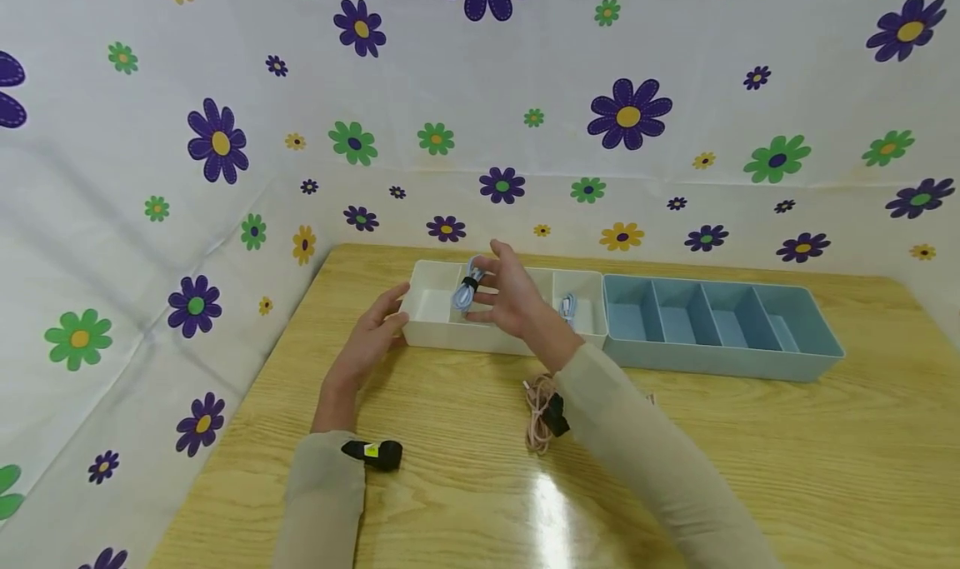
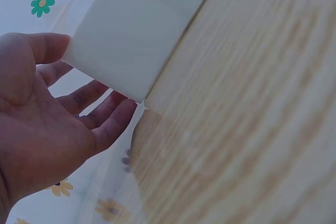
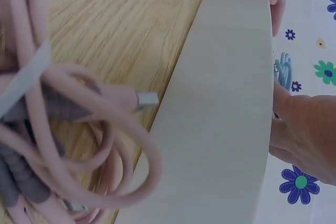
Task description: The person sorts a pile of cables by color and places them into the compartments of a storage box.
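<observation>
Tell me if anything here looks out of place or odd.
One thing: a pink cable bundle lies loose on the table, outside both organizers, while blue cables sit in the white tray. The blue tray holds nothing visible. No spills or damage.

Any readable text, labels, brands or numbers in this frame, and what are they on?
No readable text in any view.
Yellow mark on the black wrist device: too small to read.
White tray, blue tray, pink cable, blue cable, wooden table: no lettering visible.
Flowered backdrop: pattern only.
</observation>
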### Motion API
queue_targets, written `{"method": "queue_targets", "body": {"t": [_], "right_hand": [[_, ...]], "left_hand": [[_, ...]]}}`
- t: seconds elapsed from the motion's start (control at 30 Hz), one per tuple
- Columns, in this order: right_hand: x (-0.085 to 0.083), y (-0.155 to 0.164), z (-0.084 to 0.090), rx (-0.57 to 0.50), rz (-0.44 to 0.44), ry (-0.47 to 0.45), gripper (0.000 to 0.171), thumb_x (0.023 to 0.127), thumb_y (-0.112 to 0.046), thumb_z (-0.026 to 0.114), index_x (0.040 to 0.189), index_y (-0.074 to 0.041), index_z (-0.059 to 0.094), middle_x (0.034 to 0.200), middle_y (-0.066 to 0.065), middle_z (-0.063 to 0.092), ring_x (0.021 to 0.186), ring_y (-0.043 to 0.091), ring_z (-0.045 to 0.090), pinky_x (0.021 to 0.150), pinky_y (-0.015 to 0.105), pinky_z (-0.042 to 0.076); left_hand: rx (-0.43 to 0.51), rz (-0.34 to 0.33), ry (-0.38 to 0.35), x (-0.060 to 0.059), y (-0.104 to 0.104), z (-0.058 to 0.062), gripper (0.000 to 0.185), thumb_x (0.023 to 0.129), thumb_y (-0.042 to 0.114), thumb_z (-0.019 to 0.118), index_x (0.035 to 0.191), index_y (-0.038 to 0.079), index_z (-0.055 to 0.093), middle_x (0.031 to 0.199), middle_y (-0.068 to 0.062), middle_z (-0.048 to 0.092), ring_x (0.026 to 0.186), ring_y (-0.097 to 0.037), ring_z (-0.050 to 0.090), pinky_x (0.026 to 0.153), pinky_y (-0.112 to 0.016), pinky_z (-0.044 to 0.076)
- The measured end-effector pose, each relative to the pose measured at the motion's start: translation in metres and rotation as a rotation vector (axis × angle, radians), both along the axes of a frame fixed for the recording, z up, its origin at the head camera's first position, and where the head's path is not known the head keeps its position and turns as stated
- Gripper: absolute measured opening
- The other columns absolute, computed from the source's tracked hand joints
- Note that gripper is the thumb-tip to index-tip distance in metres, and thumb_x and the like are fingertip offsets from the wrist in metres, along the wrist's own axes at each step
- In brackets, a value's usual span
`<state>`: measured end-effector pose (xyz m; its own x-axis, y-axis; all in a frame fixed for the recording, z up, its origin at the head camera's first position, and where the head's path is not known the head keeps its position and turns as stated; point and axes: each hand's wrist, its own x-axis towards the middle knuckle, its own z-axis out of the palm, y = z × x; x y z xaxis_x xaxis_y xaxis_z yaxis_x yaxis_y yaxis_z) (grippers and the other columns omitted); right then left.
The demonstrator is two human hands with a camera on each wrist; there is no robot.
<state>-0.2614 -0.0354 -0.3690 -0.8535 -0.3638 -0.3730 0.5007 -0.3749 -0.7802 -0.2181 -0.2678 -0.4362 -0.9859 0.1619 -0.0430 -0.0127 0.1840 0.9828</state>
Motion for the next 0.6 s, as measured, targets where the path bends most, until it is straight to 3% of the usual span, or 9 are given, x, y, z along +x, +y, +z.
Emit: {"method": "queue_targets", "body": {"t": [0.6], "right_hand": [[-0.005,-0.016,-0.006,0.038,-0.062,-0.130,0.065,0.104,-0.045,0.039,0.151,-0.001,0.033,0.145,0.026,0.037,0.134,0.040,0.040,0.114,0.059,0.026]], "left_hand": [[-0.016,0.012,-0.005,0.000,0.000,-0.001,0.052,0.108,0.017,0.040,0.158,0.018,0.027,0.151,-0.022,0.035,0.130,-0.036,0.042,0.106,-0.055,0.038]]}}
